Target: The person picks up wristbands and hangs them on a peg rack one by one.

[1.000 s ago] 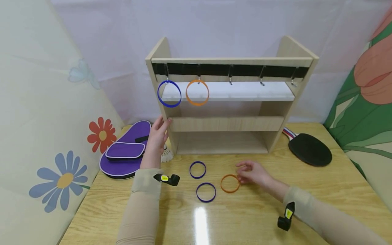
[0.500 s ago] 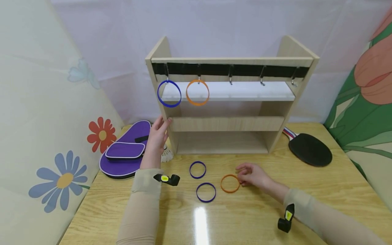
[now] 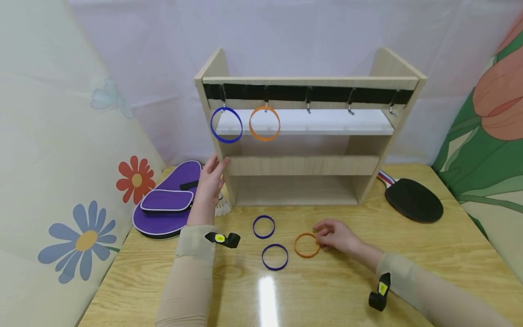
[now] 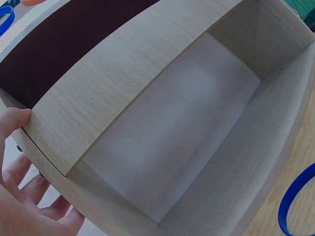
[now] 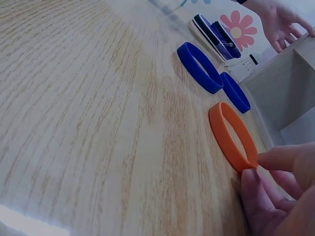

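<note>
My left hand (image 3: 210, 184) grips the left side of a wooden rack (image 3: 302, 165), thumb on the front edge and fingers along the outer side. On the table, my right hand (image 3: 338, 236) pinches the right end of an orange wristband (image 5: 221, 135) between thumb and finger; the band lies by the tabletop. Left of it rest two blue wristbands, one nearer (image 3: 275, 269) and one farther (image 3: 263, 237). From the rack's two leftmost hooks hang a blue wristband (image 3: 228, 141) and an orange wristband (image 3: 264, 139). The other hooks (image 3: 308, 109) hold nothing.
A purple paddle case (image 3: 163, 222) lies left of the rack, with a shuttlecock (image 3: 222, 206) partly behind my left arm. To the right is a black table tennis paddle (image 3: 413, 200). Floral cloths and a pale backdrop surround the wooden table (image 3: 335, 290).
My right hand has shifted slightly left, its fingers closing on the edge of the orange wristband. The left hand keeps its place on the rack.
</note>
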